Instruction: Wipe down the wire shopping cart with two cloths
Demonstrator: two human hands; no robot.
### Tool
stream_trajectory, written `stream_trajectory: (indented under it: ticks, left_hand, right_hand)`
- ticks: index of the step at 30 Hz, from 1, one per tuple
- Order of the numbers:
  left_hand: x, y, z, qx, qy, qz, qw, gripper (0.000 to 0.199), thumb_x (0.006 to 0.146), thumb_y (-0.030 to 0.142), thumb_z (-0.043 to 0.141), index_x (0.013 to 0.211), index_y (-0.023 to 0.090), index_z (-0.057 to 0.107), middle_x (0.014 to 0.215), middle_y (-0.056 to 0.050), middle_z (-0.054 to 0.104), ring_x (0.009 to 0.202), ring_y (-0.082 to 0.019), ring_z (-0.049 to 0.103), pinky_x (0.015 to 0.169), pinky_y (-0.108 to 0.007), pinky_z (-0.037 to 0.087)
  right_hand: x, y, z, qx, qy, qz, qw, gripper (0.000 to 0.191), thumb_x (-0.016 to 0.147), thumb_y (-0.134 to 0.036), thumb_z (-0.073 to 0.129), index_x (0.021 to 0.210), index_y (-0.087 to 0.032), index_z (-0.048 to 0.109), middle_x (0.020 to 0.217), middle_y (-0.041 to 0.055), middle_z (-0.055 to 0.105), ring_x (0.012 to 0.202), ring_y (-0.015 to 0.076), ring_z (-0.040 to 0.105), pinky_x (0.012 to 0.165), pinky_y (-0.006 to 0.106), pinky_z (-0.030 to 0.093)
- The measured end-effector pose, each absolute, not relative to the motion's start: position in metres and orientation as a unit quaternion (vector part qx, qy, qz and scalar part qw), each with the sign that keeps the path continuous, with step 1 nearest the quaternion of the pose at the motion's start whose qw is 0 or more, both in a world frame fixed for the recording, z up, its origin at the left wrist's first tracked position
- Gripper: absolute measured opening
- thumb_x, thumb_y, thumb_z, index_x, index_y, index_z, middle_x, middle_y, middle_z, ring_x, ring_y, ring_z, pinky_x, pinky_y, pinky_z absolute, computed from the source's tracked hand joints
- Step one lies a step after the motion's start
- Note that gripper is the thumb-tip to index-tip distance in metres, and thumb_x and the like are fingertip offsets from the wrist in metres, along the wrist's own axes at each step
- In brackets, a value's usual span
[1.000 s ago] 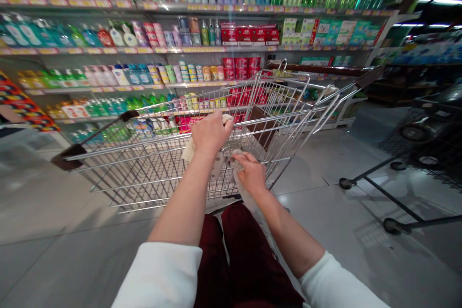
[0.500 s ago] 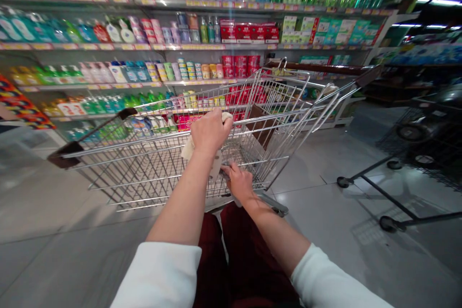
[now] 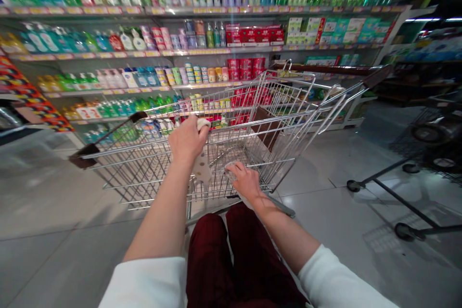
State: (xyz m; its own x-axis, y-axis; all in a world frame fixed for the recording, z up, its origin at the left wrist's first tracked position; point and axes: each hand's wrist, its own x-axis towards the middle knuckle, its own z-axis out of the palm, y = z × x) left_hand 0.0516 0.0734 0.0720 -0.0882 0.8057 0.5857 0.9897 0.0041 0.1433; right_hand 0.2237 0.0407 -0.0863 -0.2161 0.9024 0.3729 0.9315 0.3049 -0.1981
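A wire shopping cart [image 3: 85,156] stands sideways in front of my knees. My left hand [image 3: 187,138] is closed round its near top rail, with a pale spotted cloth [image 3: 202,169] between palm and metal. Part of that cloth hangs down inside the grip, against the wire side. Lower and to the right, my right hand [image 3: 247,181] is at the cart's near side, fingers curled on a whitish, crumpled thing [image 3: 230,168] whose kind I cannot make out. The cart's dark handle bar [image 3: 325,69] is at the right end.
Behind the cart, a store shelf [image 3: 119,51] carries rows of bottles, tubs and boxes. On the right stands another dark cart frame with wheels [image 3: 355,186]. A patterned red and orange strip [image 3: 32,91] slants at the left. Grey floor tiles [image 3: 317,231] surround the cart.
My left hand, with the cloth, has slid left along the top rail. My right hand stays low at the near side. The view has shifted slightly, showing more of my knees.
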Motion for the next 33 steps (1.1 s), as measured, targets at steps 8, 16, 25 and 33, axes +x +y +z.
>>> stream_trajectory:
  ticks: [8,16,25,33]
  left_hand:
    - [0.022,0.073,0.070,-0.612,-0.733,-0.244,0.170,0.044,0.089,0.055,0.032,0.103,0.024,0.060,0.088,-0.011,0.070,0.084,-0.032,0.065,0.062,-0.034,0.036]
    - [-0.022,0.065,0.064,-0.586,-0.750,-0.257,0.165,0.044,0.087,0.054,0.034,0.103,0.023,0.061,0.088,-0.013,0.069,0.082,-0.033,0.063,0.062,-0.034,0.034]
    - [-0.017,0.068,0.062,-0.567,-0.760,-0.264,0.174,0.043,0.087,0.052,0.034,0.101,0.023,0.061,0.089,-0.012,0.069,0.083,-0.032,0.063,0.061,-0.034,0.033]
    - [-0.015,0.065,0.061,-0.558,-0.766,-0.263,0.181,0.042,0.088,0.053,0.033,0.101,0.024,0.060,0.090,-0.010,0.070,0.084,-0.030,0.063,0.062,-0.033,0.033]
  right_hand:
    - [0.230,0.044,-0.098,-0.564,-0.781,-0.029,0.268,0.052,0.075,-0.011,0.056,0.120,-0.036,0.063,0.124,-0.0027,0.063,0.094,0.0121,0.064,0.075,0.020,0.046]
    - [0.244,0.050,-0.106,-0.516,-0.803,-0.037,0.298,0.049,0.075,-0.013,0.058,0.120,-0.033,0.065,0.126,-0.0016,0.064,0.103,0.0140,0.064,0.080,0.022,0.048]
    - [0.235,0.044,-0.095,-0.499,-0.759,0.045,0.416,0.047,0.072,-0.007,0.052,0.110,-0.028,0.070,0.114,0.0001,0.068,0.110,0.0154,0.062,0.097,0.028,0.049]
    - [0.229,0.045,-0.023,-0.521,-0.688,-0.057,0.501,0.034,0.086,-0.021,0.053,0.116,-0.026,0.069,0.118,0.0046,0.066,0.112,0.0193,0.061,0.097,0.029,0.048]
